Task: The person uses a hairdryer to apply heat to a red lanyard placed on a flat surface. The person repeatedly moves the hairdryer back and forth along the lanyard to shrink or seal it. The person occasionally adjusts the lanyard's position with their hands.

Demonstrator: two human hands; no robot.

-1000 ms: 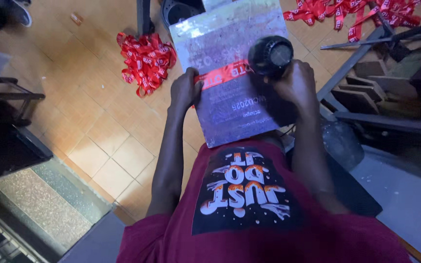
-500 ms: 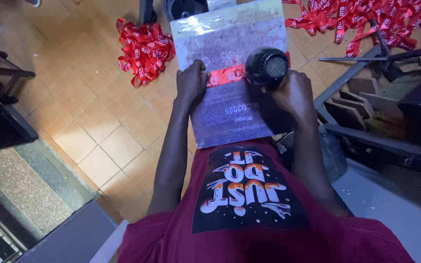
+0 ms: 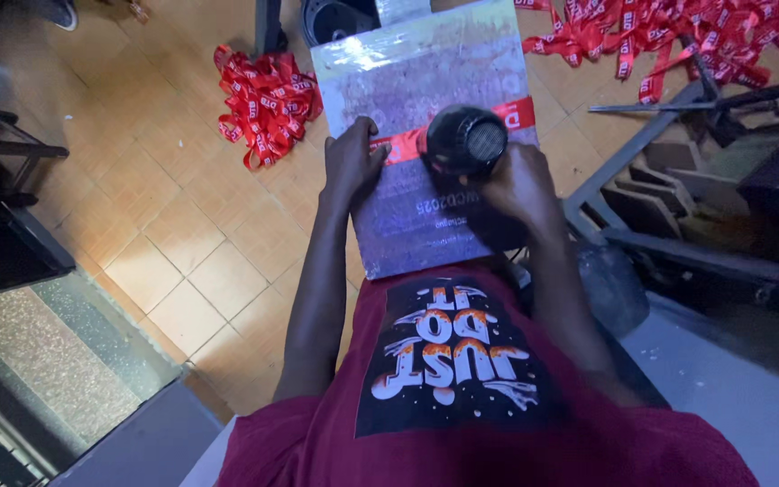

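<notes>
A large plastic-wrapped board [image 3: 430, 144] is lying ahead of the person, its long axis running away from the body. The red lanyard [image 3: 398, 144] is crossing it. The left hand [image 3: 352, 160] is pressing flat, fingers spread, on the strap; the right hand [image 3: 520, 185] is gripping what is probably a black heat gun [image 3: 463, 140] just beside it.

One flat rectangular package [image 3: 426, 135], wrapped in shiny clear film over a grey-purple speckled print, lying across the lap and reaching out over the tiled floor. Crossed at mid-length by a red printed band [image 3: 394, 144]. White lettering on the near end, partly hidden.
</notes>
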